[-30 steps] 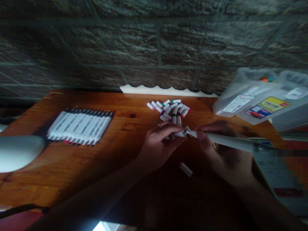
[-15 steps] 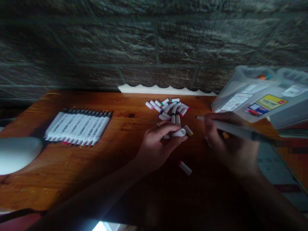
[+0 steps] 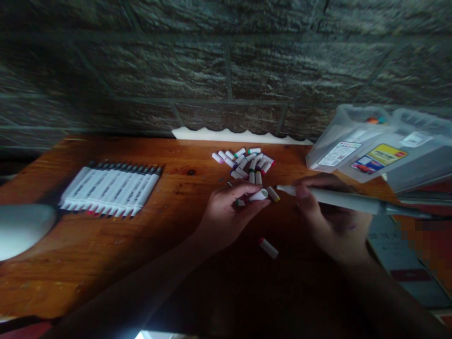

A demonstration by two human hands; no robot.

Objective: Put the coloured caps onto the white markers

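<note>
My left hand pinches a white marker cap between thumb and fingers, its open end facing right. In my right hand is an uncapped marker, held nearly level with its tip pointing left at the cap, a short gap apart. Just beyond my left hand lies a pile of loose marker caps with coloured ends. A cap with a yellow end rests between the hands. Nearer to me is a cap with a red end. A row of white markers lies side by side at the left.
Clear plastic cases with labels stand at the back right of the wooden table. A rounded white object is at the left edge. A brick-patterned wall rises behind, with a wavy white strip along its foot.
My right hand has brought the marker left, its tip closer to the cap in my left hand. The left hand keeps its pinch on the cap. The whole view has shifted slightly.
</note>
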